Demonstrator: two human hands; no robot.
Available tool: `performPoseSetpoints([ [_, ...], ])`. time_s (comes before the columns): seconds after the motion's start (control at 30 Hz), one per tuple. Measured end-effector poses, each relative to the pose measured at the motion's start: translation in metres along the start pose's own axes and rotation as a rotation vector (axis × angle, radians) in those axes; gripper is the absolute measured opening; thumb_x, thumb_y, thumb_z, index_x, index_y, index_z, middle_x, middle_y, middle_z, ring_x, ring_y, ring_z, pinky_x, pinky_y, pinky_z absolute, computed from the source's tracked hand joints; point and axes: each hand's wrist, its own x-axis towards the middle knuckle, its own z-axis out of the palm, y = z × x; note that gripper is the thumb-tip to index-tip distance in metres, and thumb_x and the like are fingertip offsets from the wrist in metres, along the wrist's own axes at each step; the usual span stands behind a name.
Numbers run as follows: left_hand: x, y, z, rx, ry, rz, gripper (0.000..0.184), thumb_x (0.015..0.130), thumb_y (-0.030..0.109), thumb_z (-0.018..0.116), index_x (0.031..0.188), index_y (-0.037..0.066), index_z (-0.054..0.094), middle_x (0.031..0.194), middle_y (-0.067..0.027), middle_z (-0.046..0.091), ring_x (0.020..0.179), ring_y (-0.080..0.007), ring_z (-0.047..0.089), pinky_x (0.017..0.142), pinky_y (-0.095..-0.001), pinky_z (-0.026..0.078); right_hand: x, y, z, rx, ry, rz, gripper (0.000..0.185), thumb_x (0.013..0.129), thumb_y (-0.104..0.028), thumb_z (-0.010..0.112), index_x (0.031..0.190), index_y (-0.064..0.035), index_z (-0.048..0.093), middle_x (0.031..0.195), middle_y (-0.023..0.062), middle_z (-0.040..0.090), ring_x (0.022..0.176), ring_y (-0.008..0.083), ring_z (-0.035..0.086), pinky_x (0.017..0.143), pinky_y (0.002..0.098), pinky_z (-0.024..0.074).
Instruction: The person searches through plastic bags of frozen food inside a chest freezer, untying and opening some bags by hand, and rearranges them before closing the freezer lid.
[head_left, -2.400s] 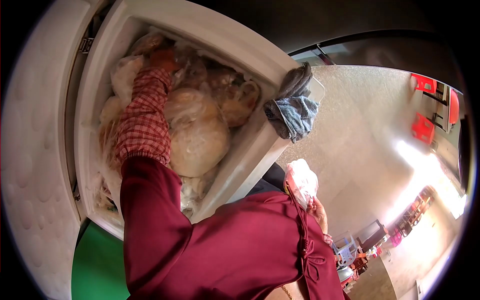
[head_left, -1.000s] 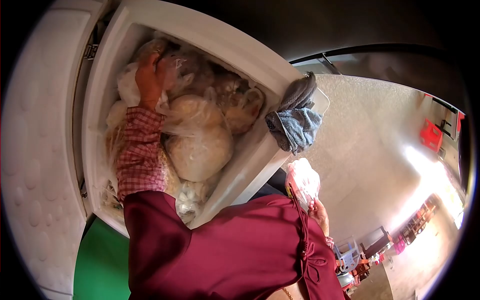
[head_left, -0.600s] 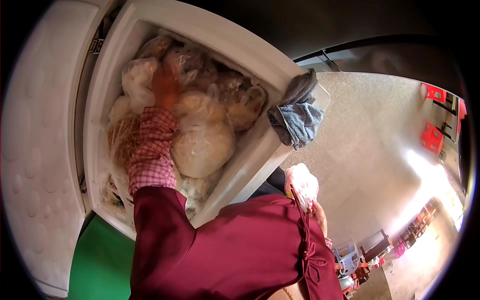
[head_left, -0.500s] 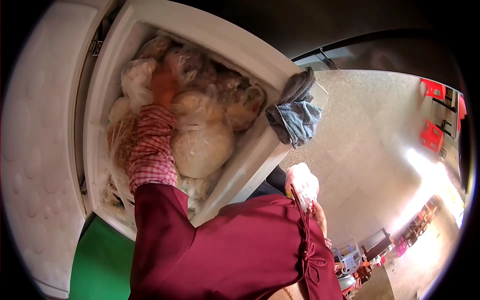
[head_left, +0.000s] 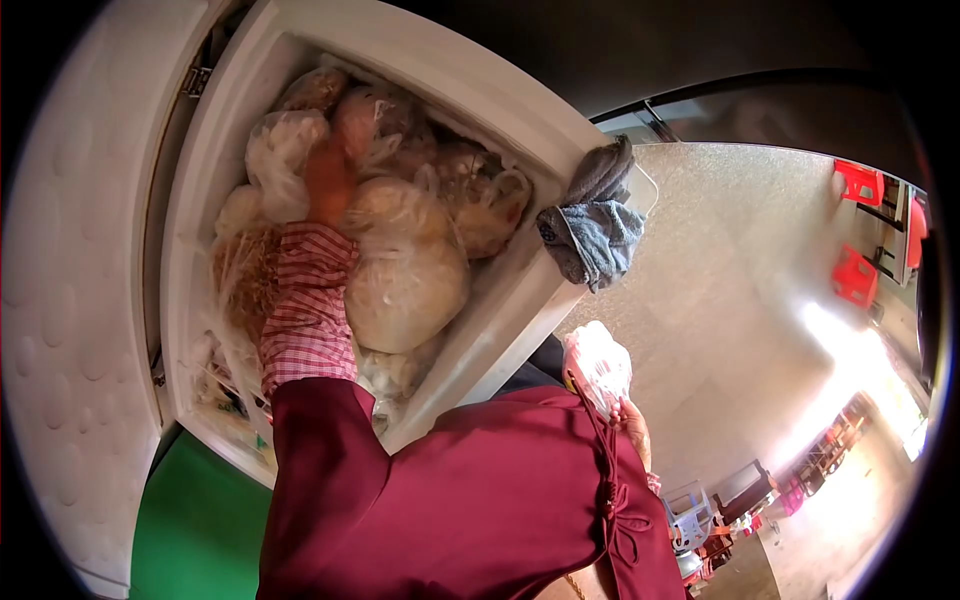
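My left hand (head_left: 329,183) reaches down into the open chest freezer (head_left: 500,305), among frozen goods in plastic bags. It touches a clear bag (head_left: 385,118) near the back; its fingers are too hidden to read. Left of the hand is a white plastic bag (head_left: 285,155). Beside the forearm lies a large bag of pale, round contents (head_left: 408,285). A bag of brownish strands (head_left: 243,275) sits on the forearm's other side. Outside the freezer, my right hand (head_left: 632,428) is closed on the neck of a pinkish-white plastic bag (head_left: 598,365) at my side.
A grey-blue cloth (head_left: 597,235) hangs over the freezer's right corner. The raised white lid (head_left: 80,280) stands at the left. Green surface (head_left: 200,525) shows below the freezer. Red stools (head_left: 856,277) and a grey-blue plastic chair (head_left: 690,515) stand farther off on the floor.
My left hand stays among the bags with only a slight shift. The bag in my right hand has swung slightly up and left. The whole view has tilted a little.
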Motion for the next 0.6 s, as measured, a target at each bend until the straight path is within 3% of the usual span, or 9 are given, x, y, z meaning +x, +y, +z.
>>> performPoseSetpoints([
  [0.1,-0.011,0.022,-0.025,-0.015,0.081,0.028,0.032,0.076,0.007,0.06,0.107,0.003,0.057,0.093,-0.0161,0.058,0.087,-0.0375,0.055,0.075,-0.0457,0.045,0.011,0.003,-0.018,0.03,-0.01,0.008,0.014,0.089,-0.018,0.062,0.088,-0.0057,0.057,0.071,0.0025,0.061,0.06,0.0096,0.057,0.053,0.0177,0.047],
  [0.27,-0.01,0.017,-0.022,0.072,0.078,0.198,0.037,0.071,0.007,0.062,0.107,0.001,0.057,0.093,-0.0174,0.058,0.095,-0.0364,0.053,0.081,-0.0439,0.044,0.009,0.006,-0.017,0.033,-0.011,0.009,0.013,0.09,-0.018,0.061,0.089,-0.0052,0.057,0.073,0.0027,0.062,0.062,0.0091,0.057,0.053,0.0168,0.0469],
  [0.37,-0.006,0.016,-0.008,-0.04,0.057,0.455,0.035,0.071,0.006,0.062,0.106,0.003,0.059,0.093,-0.0171,0.06,0.091,-0.0351,0.056,0.078,-0.0428,0.046,0.011,0.007,-0.015,0.013,-0.01,0.021,0.014,0.091,-0.018,0.06,0.089,-0.005,0.057,0.074,0.0026,0.062,0.062,0.0084,0.057,0.053,0.0163,0.0467],
  [0.47,0.0,0.031,-0.003,-0.058,-0.105,0.345,0.032,0.072,0.004,0.06,0.104,0.005,0.062,0.091,-0.016,0.063,0.085,-0.0332,0.06,0.074,-0.0422,0.048,0.003,0.005,-0.004,-0.006,0.001,-0.011,0.014,0.092,-0.018,0.059,0.09,-0.0048,0.057,0.074,0.0024,0.062,0.062,0.0082,0.057,0.054,0.0161,0.0469],
  [0.57,0.01,0.025,0.023,0.002,-0.153,0.226,0.032,0.074,0.007,0.063,0.106,0.003,0.064,0.103,-0.016,0.064,0.091,-0.0326,0.061,0.082,-0.04,0.049,-0.006,-0.002,0.008,-0.053,-0.011,-0.035,0.014,0.092,-0.018,0.058,0.09,-0.0045,0.057,0.075,0.002,0.061,0.062,0.0081,0.057,0.054,0.0162,0.047],
  [0.6,0.011,0.02,0.038,-0.055,-0.02,0.282,0.027,0.074,0.008,0.062,0.101,0.004,0.065,0.098,-0.0148,0.064,0.087,-0.0319,0.062,0.076,-0.0406,0.049,-0.009,-0.001,0.012,-0.043,0.008,-0.057,0.014,0.092,-0.018,0.059,0.091,-0.0046,0.058,0.074,0.0016,0.061,0.063,0.008,0.057,0.055,0.0163,0.0471],
])
